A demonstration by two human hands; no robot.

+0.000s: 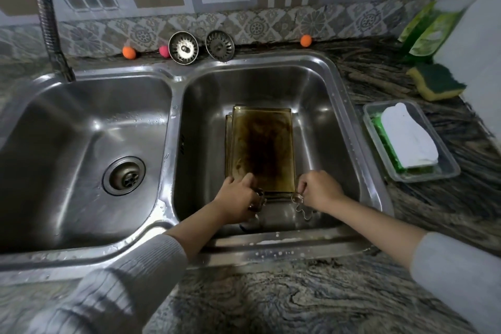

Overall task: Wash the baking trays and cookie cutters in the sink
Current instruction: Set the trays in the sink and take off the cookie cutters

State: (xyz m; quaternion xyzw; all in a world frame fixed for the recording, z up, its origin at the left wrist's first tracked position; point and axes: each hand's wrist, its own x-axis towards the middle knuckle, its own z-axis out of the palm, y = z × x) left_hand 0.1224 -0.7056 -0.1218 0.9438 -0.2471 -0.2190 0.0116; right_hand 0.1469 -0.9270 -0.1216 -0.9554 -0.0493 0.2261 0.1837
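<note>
1. While both arms reach down into the right-hand basin of a double stainless-steel sink [349, 106], a stack of rectangular amber, stained baking trays [261, 149] is seen lying flat on the basin floor.
2. The left hand [237, 198] is placed at the trays' near left corner, its fingers curled round small metal ring-shaped cookie cutters [257, 199]; how many are held cannot be told.
3. The right hand [320, 190] is placed at the near right corner, pinching a thin wire-like metal cookie cutter with a lobed outline [302, 206], which hangs toward the basin floor.
4. The trays are judged to be stiff and fairly light, but greasy and slippery once wet. They are best taken by the raised rims on the long sides, not by the flat stained middle.
5. The cutters are judged to be light and easily bent, with thin edges. They are best held across the band with a gentle pinch.
6. No water is seen running, and the washing is judged to be at its very start.
7. On the patterned stone counter [271, 293] to the right, a yellow-and-green scouring sponge [436, 81], a green bottle of dish liquid [431, 32] and a clear plastic tub holding a white cloth [409, 138] are set.
8. Two round metal sink strainers [200, 47] are propped against the tiled wall behind the sink.
</note>
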